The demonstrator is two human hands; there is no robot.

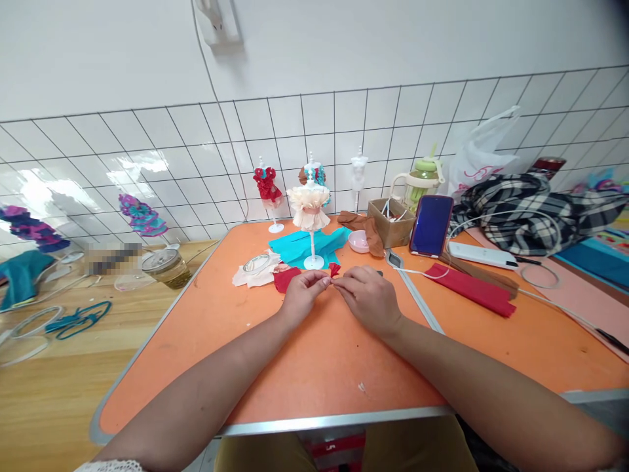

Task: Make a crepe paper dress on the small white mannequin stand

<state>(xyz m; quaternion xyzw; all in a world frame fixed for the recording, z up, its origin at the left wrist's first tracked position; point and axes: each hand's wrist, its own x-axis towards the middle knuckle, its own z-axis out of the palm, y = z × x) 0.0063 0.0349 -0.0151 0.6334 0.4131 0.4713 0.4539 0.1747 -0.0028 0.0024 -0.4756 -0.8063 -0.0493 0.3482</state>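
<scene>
Both hands meet over the middle of the orange table, fingertips close together. My left hand (pixel 307 292) pinches the lower end of a small gathered piece of red crepe paper (pixel 335 270). My right hand (pixel 366 294) is closed at the same twisted end, its thumb and index finger pressed together. Beside my left hand lies a flat red crepe paper piece (pixel 285 280). Just beyond the fingers stands a small white dress form (pixel 313 246) wearing a ruffled cream dress (pixel 309 204). Turquoise crepe paper (pixel 289 248) spreads under its base.
Behind stand a form in a red dress (pixel 268 187) and a bare white form (pixel 358 172). To the right are a pink bowl (pixel 359 242), a cardboard box (pixel 393 226), a phone (pixel 431 226), a red crepe strip (pixel 472 290) and a white cable. A jar (pixel 170 267) stands left.
</scene>
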